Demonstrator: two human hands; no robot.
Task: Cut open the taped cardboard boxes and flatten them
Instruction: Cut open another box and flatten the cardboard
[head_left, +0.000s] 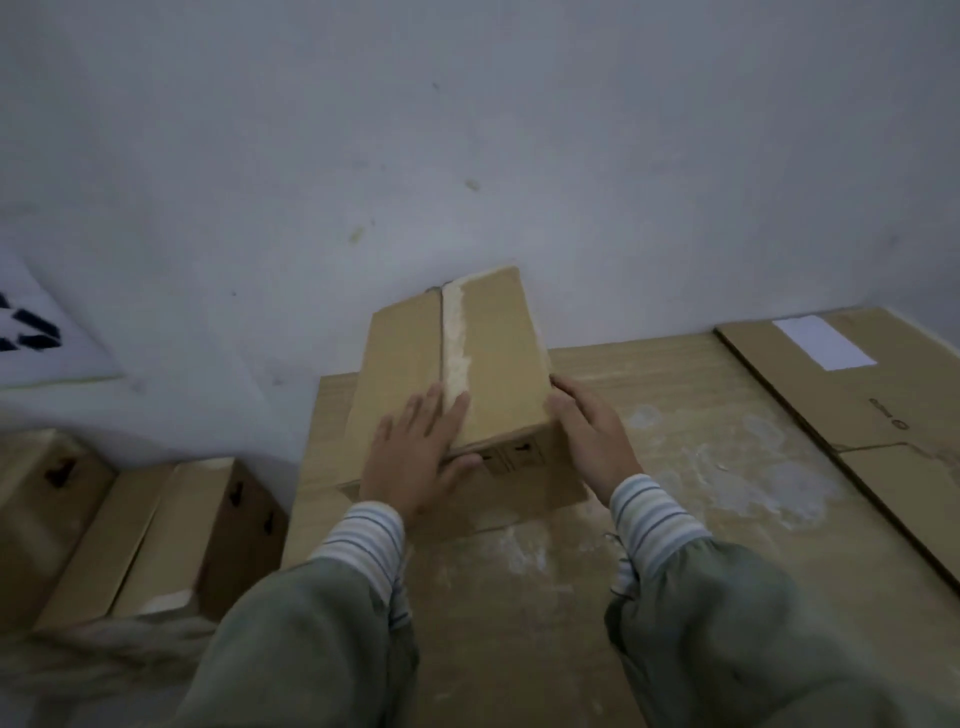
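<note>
Box (498, 358), brown cardboard with a pale strip of tape (456, 353) running down the middle of its top, is sitting on the table (675, 519) near its far left corner, its far end close to the grey wall (467, 130). Both hands are lying against its near end. The left hand (415, 452) is resting flat on the top, its fingers (441, 415) straight and spread, one lying over the near end of the tape, while the thumb is hooking down over the near top edge onto the front face. The right hand (592, 436) is pressing against the right side at the near corner, fingers loosely extended along the edge rather than curled round anything. Striped cuffs and grey-green sleeves (727, 623) are reaching in from below. The tape is looking unbroken along the length that shows. To the right, a flattened carton (857, 405) with a white label (823, 343) is lying on the table, well apart from the hands. Pale smears are marking the tabletop between it and the box. Left of the table and lower down, more boxes (156, 530) are standing side by side. A white sheet (47, 332) with dark marks is leaning at the wall on the far left.
</note>
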